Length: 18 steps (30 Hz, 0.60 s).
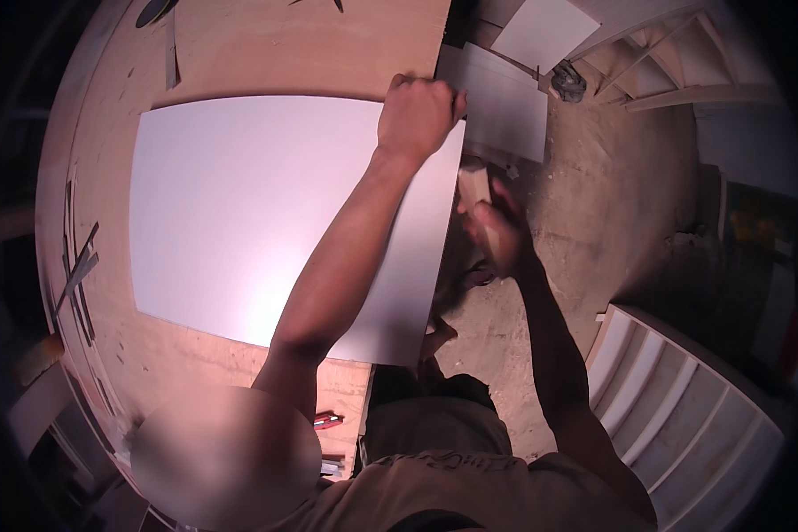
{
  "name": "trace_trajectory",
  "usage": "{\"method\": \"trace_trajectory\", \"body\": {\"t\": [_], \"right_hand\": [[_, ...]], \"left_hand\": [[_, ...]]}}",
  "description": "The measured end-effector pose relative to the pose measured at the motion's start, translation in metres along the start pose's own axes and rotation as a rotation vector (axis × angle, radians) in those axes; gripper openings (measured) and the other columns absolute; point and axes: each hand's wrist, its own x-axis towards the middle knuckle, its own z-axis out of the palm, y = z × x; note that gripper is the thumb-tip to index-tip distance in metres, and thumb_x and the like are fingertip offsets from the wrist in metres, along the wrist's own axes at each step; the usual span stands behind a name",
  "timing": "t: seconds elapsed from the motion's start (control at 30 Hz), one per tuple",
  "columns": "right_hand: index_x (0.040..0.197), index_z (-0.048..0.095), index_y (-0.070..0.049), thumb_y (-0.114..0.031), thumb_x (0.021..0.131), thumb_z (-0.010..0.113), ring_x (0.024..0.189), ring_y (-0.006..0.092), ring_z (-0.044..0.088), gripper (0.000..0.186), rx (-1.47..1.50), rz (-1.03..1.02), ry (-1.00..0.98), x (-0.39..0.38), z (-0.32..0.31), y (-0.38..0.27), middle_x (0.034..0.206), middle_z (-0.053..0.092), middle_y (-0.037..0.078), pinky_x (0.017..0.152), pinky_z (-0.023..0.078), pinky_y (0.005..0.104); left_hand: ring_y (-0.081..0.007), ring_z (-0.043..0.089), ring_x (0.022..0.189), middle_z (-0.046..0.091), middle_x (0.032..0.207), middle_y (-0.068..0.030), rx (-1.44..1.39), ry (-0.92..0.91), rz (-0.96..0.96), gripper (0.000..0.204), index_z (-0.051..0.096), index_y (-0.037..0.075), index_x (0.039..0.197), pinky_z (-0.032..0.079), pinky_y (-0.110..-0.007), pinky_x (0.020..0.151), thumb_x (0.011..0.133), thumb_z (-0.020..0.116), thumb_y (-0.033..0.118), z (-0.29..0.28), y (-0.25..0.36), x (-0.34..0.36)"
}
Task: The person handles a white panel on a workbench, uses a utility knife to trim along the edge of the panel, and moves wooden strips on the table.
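Observation:
A large white panel (239,204) lies flat on the wooden worktable (301,44). My left hand (421,115) is closed at the panel's far right corner, its fingers curled over the far edge. That forearm reaches across the panel. Beside the panel's right edge, my right hand (504,232) grips a pale wooden block (475,184) that stands up along the edge. This hand is slightly smeared by motion. Whether the block touches the panel's edge I cannot tell.
White boards (505,106) lie beyond the table's right side. A slatted white frame (656,381) stands at lower right, and a wooden framework (674,62) at far right. Dark thin strips (78,270) lie along the table's left side. A red-handled tool (328,420) rests near the panel's near edge.

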Motion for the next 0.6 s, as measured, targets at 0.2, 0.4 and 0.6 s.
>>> {"method": "trace_trajectory", "body": {"t": [0.2,0.4,0.6], "right_hand": [[0.128,0.052,-0.006,-0.016,0.084,0.064,0.083,0.0095,0.052,0.046,-0.116,0.173,0.147,-0.069,0.022,0.046,0.104,0.058,0.003,0.071,0.044,0.0244],[0.136,0.050,-0.003,-0.012,0.085,0.071,0.126,0.0201,0.046,0.056,-0.064,0.263,-0.229,-0.134,0.024,0.047,0.140,0.048,0.011,0.105,0.039,0.0360],[0.142,0.045,-0.007,-0.012,0.080,0.076,0.116,0.0186,0.055,0.070,-0.106,0.327,-0.271,-0.160,0.028,0.059,0.133,0.055,0.011,0.101,0.043,0.0338]], "left_hand": [[-0.0316,0.065,0.067,0.065,0.063,-0.0164,-0.003,0.036,0.003,0.044,0.068,0.005,0.063,0.049,-0.039,0.083,0.092,0.055,0.036,0.003,0.000,0.000],[-0.0342,0.065,0.070,0.065,0.065,-0.0202,-0.032,0.010,-0.051,0.046,0.068,0.002,0.065,0.049,-0.040,0.084,0.092,0.056,0.038,0.000,0.000,0.000],[-0.0402,0.067,0.075,0.067,0.072,-0.0232,-0.069,-0.006,-0.069,0.045,0.072,0.002,0.078,0.054,-0.047,0.073,0.090,0.062,0.044,-0.001,-0.004,0.001]]}}
